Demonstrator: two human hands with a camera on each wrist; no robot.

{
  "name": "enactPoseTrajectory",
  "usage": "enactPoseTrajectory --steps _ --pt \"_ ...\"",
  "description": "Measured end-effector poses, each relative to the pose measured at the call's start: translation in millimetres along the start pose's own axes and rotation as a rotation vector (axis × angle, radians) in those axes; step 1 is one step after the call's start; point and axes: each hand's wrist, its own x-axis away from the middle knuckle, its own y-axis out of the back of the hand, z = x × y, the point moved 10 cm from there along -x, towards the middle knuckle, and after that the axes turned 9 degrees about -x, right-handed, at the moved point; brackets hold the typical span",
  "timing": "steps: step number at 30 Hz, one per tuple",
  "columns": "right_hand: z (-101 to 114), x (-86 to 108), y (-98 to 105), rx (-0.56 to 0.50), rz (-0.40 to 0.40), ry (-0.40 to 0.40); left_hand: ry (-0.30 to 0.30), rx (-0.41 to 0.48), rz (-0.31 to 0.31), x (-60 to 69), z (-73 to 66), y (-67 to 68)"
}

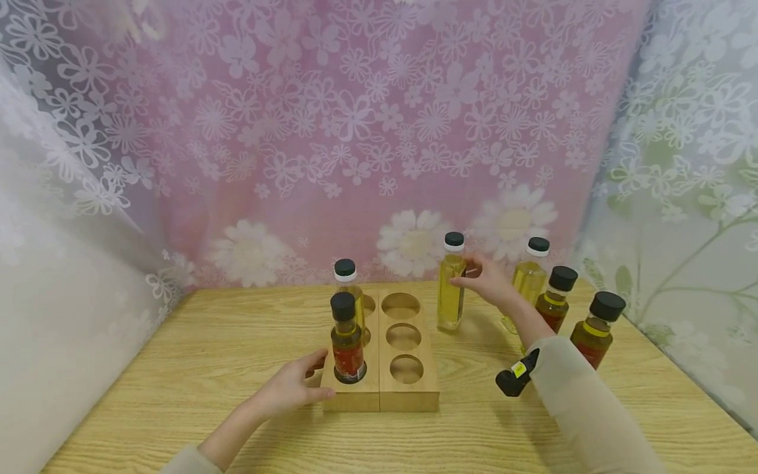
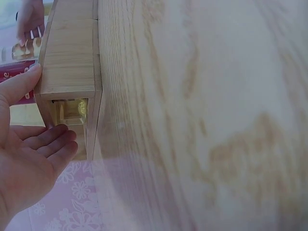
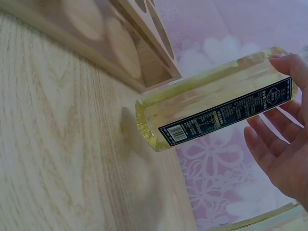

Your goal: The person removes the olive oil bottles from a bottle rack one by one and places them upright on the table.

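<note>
My right hand (image 1: pixel 487 283) grips a clear square bottle of yellow oil (image 1: pixel 451 289) with a dark green cap, thumb on one side and fingers on the other. Its black back label shows in the right wrist view, where its base (image 3: pixel 150 127) looks raised off the tabletop. Left of it stands a wooden rack (image 1: pixel 408 400) with two columns of round holes. A dark-capped, red-labelled bottle (image 1: pixel 347 349) sits in the front left hole, and a clear oil bottle (image 1: pixel 345 271) stands behind it, partly hidden. My left hand (image 1: pixel 291 388) touches the rack's left side, fingers loosely bent.
On the right of the table (image 1: pixel 237 342) stand another clear oil bottle (image 1: pixel 529 280) and two dark-capped bottles, one nearer (image 1: pixel 594 336) and one farther (image 1: pixel 555 299), partly behind my right forearm. Floral curtains (image 1: pixel 355 131) hang at the table's back and sides.
</note>
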Motion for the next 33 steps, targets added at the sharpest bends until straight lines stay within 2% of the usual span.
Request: enactPoseTrajectory --steps 6,11,27,33 --pt "-4.5 1.4 -2.2 0.000 0.005 0.024 0.002 0.004 0.004 0.5 -0.5 -0.7" --pt "-13.2 5.8 -2.2 -0.045 0.018 -0.015 -0.006 -0.004 0.011 -0.7 -0.5 -2.4" --pt "-20.3 11.5 -4.1 -0.133 0.111 -0.017 -0.005 -0.005 0.008 -0.9 1.1 -1.8" --pt "-25.9 16.6 -0.2 -0.169 0.097 -0.022 0.005 0.003 0.001 -1.4 2.7 -1.1"
